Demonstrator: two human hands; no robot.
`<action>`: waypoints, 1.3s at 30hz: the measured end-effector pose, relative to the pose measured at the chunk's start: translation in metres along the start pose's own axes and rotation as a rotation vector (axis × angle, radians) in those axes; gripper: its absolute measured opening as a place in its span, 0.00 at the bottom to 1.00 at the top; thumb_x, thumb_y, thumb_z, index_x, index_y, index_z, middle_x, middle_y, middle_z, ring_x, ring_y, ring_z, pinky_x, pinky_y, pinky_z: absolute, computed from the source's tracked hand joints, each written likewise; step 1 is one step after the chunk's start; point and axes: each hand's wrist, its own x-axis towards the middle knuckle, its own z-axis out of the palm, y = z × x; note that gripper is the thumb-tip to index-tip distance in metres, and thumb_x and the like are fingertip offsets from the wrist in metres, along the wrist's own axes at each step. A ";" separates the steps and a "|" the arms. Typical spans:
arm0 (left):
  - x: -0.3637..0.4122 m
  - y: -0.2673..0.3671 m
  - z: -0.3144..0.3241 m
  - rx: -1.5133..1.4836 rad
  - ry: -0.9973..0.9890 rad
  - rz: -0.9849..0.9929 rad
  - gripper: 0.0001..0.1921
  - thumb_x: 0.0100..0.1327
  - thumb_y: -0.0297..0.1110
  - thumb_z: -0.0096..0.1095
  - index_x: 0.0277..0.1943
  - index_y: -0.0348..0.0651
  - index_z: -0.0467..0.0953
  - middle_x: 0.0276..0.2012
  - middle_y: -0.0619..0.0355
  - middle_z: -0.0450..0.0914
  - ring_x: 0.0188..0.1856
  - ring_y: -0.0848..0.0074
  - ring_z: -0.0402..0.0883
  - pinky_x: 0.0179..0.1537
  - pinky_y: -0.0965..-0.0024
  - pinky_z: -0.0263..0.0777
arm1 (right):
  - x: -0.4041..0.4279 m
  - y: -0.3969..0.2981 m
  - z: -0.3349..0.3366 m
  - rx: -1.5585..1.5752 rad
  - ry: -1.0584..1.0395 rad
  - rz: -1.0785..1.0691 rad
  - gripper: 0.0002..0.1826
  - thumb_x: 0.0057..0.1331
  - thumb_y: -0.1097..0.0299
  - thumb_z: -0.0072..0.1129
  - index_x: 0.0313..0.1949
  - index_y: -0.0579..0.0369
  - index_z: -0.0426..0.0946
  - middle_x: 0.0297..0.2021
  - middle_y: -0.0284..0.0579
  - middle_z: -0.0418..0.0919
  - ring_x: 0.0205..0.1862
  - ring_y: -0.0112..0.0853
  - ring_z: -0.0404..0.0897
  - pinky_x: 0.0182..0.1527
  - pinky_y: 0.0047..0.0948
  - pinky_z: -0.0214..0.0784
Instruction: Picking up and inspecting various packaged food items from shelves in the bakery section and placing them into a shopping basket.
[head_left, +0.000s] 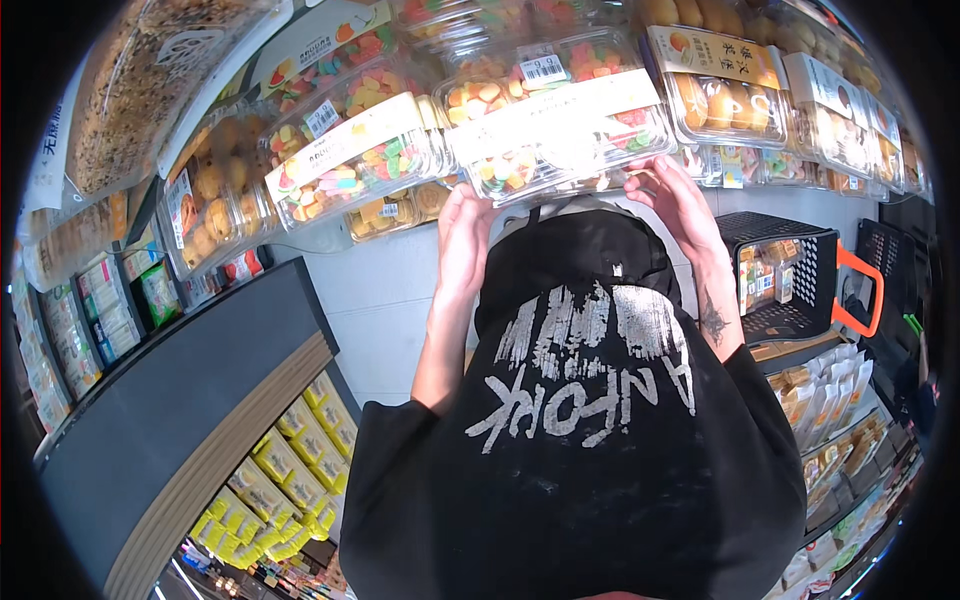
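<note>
My left hand (466, 229) is at the near left corner of a clear plastic box of colourful gummy candies (501, 169), with its fingertips partly hidden by the box. At the opposite end, my right hand (679, 204) has its fingers bent against the lower right edge of the same box. A pale paper band, washed out by glare, crosses the lid, and a price label (543, 69) sits above it. More boxes of candies (352, 157) stand stacked directly to the left. To the right is a box of round buns (726, 105) with an orange-and-white band.
Packaged baked goods (217, 202) line the display on the left. A dark shelf unit (187, 360) stands beside my left arm, with yellow packets (281, 457) below. At right are a black shopping basket (806, 277) with an orange handle (862, 289) and shelves of bagged goods (825, 390).
</note>
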 end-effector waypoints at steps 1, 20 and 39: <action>-0.002 0.000 -0.001 -0.001 0.009 -0.002 0.10 0.56 0.23 0.44 0.42 0.38 0.67 0.46 0.53 0.72 0.51 0.71 0.69 0.55 0.63 0.61 | 0.000 0.001 -0.004 0.001 -0.003 0.008 0.14 0.67 0.61 0.43 0.42 0.60 0.69 0.38 0.40 0.74 0.40 0.26 0.74 0.46 0.26 0.64; -0.011 -0.007 0.001 0.207 0.180 -0.135 0.27 0.65 0.44 0.48 0.59 0.33 0.59 0.55 0.53 0.68 0.56 0.71 0.66 0.57 0.65 0.59 | -0.033 0.009 0.002 -0.501 0.097 -0.058 0.07 0.60 0.75 0.48 0.33 0.64 0.75 0.27 0.37 0.75 0.33 0.21 0.73 0.39 0.19 0.63; -0.012 -0.074 0.077 -0.574 -0.126 -0.247 0.26 0.65 0.51 0.41 0.55 0.38 0.64 0.49 0.55 0.72 0.52 0.74 0.71 0.54 0.66 0.63 | -0.080 -0.064 0.048 -0.917 -0.469 -1.449 0.23 0.47 0.48 0.66 0.18 0.55 0.69 0.24 0.36 0.74 0.19 0.29 0.70 0.22 0.24 0.64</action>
